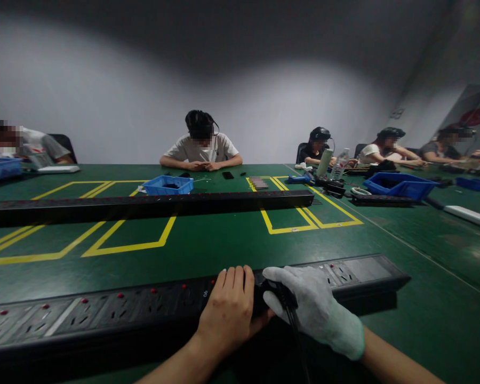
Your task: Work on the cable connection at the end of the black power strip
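Note:
A long black power strip (138, 309) with several sockets and small red lights or buttons lies across the table in front of me. My left hand (230, 304), bare, wraps over the strip near its middle, fingers on the far edge. In a pale work glove, my right hand (308, 298) grips a black power plug (284, 294) at a socket just right of the left hand. Its black cord (296, 336) hangs toward me. How deep the plug sits in the socket is hidden by the glove.
Another long black strip (224, 202) lies farther back on the green table (216, 248), over yellow tape outlines. Blue bins (168, 185) stand behind it and at the right (400, 185). Several people sit around the far side, one person (202, 146) directly opposite. A bottle (340, 165) stands right.

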{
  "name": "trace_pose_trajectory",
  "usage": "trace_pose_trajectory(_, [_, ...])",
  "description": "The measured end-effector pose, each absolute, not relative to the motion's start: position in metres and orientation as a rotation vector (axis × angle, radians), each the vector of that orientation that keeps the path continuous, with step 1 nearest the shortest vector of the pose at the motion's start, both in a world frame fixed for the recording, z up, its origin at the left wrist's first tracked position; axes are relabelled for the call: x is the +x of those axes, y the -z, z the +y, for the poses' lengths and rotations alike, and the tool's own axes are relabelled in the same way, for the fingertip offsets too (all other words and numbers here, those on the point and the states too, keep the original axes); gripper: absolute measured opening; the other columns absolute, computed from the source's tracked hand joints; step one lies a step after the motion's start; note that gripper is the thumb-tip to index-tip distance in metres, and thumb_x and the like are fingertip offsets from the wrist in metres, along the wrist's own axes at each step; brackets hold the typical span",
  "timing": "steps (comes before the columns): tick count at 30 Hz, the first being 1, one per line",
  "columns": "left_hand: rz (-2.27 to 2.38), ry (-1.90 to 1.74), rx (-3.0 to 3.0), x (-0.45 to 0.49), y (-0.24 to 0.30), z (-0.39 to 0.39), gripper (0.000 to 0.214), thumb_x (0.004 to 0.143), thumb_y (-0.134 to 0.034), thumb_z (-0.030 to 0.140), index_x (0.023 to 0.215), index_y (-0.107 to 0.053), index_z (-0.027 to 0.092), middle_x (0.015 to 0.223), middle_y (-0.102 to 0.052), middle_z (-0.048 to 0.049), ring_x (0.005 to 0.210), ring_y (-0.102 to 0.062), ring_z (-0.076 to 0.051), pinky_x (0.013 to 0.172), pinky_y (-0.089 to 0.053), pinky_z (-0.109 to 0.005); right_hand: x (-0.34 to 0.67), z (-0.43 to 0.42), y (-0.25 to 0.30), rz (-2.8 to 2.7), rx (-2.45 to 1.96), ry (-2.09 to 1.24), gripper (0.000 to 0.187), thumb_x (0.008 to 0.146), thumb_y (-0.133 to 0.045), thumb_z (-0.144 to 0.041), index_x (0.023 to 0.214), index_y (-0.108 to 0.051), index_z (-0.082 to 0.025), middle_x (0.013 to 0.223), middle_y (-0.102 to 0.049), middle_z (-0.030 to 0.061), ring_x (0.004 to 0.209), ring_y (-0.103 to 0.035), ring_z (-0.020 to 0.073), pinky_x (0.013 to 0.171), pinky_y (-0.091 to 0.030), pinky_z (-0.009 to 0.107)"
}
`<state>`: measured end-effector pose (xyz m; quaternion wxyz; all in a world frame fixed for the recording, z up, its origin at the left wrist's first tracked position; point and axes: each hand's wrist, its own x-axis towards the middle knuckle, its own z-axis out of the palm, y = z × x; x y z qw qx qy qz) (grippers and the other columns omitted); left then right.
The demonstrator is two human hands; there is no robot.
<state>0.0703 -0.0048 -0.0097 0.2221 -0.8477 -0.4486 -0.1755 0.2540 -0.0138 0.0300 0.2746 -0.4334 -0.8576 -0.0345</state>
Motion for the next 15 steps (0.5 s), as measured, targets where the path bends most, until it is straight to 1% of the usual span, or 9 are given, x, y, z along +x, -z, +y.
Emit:
trace_pose_trajectory(3, [-1.213,0.506,-2.338,0.0709,0.0103,-0.0046,0.075,0.083,-0.037,0.064,0.114,-0.057,-0.002,0.102,-0.061,-0.0224,0.092,-0.058,-0.032,0.080,-0.048,-0.046,0.2530,-0.0139,-0.0302,-2.301,-1.205,0.078,0.028,0.087,-0.054,-0.036,0.111,-0.054,-0.022,0.087,-0.068,0.0014,0.075,-0.064,0.0150,0.066,-0.041,0.024])
trace_pose_trajectory(6, [-1.209,0.535,-2.319,0.0715,0.0116,-0.0043,0.079,0.082,-0.037,0.067,0.113,-0.058,-0.002,0.102,-0.061,-0.0223,0.092,-0.059,-0.032,0.081,-0.048,-0.046,0.2526,-0.0127,-0.0276,-2.278,-1.250,0.108,0.027,0.089,-0.051,-0.037,0.110,-0.054,-0.020,0.086,-0.066,0.0029,0.074,-0.063,0.0151,0.065,-0.040,0.024])
trace_pose_trajectory(10, [-1.220,0.541,-2.307,0.0713,0.0136,-0.0036,0.080,0.081,-0.036,0.069,0.112,-0.059,-0.001,0.101,-0.062,-0.0221,0.092,-0.058,-0.032,0.082,-0.048,-0.046,0.2514,-0.0108,-0.0241,-2.276,-1.338,0.150,0.026,0.091,-0.047,-0.041,0.097,-0.056,-0.017,0.079,-0.063,0.0045,0.066,-0.058,0.0142,0.061,-0.037,0.024])
trace_pose_trajectory(12, [-1.222,0.543,-2.309,0.0712,0.0144,-0.0034,0.079,0.082,-0.034,0.068,0.112,-0.059,-0.001,0.100,-0.062,-0.0221,0.092,-0.059,-0.032,0.082,-0.048,-0.046,0.2503,-0.0105,-0.0247,-2.291,-1.367,0.165,0.028,0.092,-0.044,-0.043,0.090,-0.055,-0.017,0.075,-0.060,0.0041,0.062,-0.055,0.0134,0.058,-0.035,0.023])
trace_pose_trajectory(15, [-1.221,0.549,-2.311,0.0716,0.0147,-0.0037,0.078,0.083,-0.033,0.067,0.112,-0.059,-0.001,0.099,-0.062,-0.0222,0.091,-0.059,-0.031,0.082,-0.047,-0.046,0.2485,-0.0108,-0.0267,-2.301,-1.404,0.218,0.032,0.093,-0.041,-0.046,0.085,-0.054,-0.018,0.071,-0.058,0.0031,0.057,-0.051,0.0125,0.055,-0.030,0.024])
